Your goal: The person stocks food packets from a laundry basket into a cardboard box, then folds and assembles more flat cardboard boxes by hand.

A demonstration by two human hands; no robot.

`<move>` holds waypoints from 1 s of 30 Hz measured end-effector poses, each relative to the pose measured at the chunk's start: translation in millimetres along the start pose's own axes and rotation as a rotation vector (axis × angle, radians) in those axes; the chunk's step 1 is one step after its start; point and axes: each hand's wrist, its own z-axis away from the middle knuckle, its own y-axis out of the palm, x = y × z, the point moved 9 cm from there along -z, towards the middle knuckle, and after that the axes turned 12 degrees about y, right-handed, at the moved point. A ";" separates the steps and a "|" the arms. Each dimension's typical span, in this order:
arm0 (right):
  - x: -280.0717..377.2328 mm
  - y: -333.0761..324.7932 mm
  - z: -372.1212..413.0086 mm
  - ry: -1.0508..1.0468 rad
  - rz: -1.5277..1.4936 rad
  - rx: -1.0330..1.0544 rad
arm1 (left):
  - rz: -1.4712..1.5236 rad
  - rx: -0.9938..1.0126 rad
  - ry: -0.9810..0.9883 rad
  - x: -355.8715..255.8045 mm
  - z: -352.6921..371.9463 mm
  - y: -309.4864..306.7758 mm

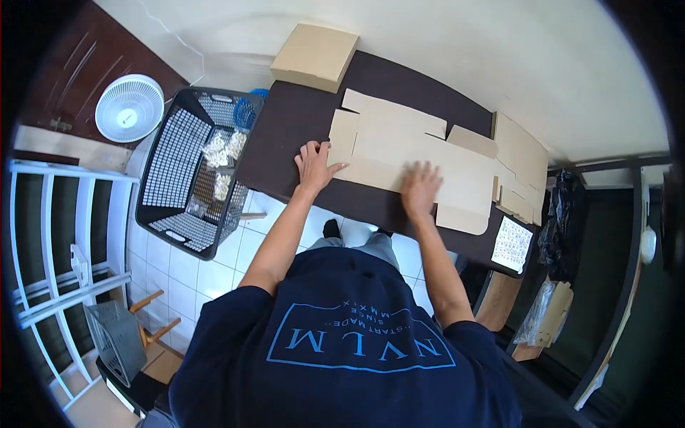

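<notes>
A flat, unfolded cardboard box (407, 135) with cut flaps and slots lies on a dark brown table (285, 128). At its left end, my left hand (314, 167) rests with the fingers apart, thumb at the near left corner of the cardboard and the other fingers over the tabletop. My right hand (421, 189), a little blurred, lies palm down over the near edge of the sheet, its fingers spread. Neither hand grasps anything.
A closed cardboard box (314, 53) stands at the table's far left corner. More flat cardboard (517, 150) is stacked at the right, behind a patterned white sheet (511, 244). A black basket (175, 157) holding bagged white pieces and a white fan (130, 107) stand left.
</notes>
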 end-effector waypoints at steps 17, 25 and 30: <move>104.6 7.7 88.2 -0.233 -0.189 0.225 | -0.119 0.074 -0.023 16.3 8.6 29.8; -27.4 -3.4 67.2 -0.030 0.037 0.135 | -0.101 0.074 -0.017 18.1 4.7 30.8; -83.3 -12.5 42.5 0.147 0.107 0.139 | -0.053 0.043 -0.020 10.7 7.9 20.4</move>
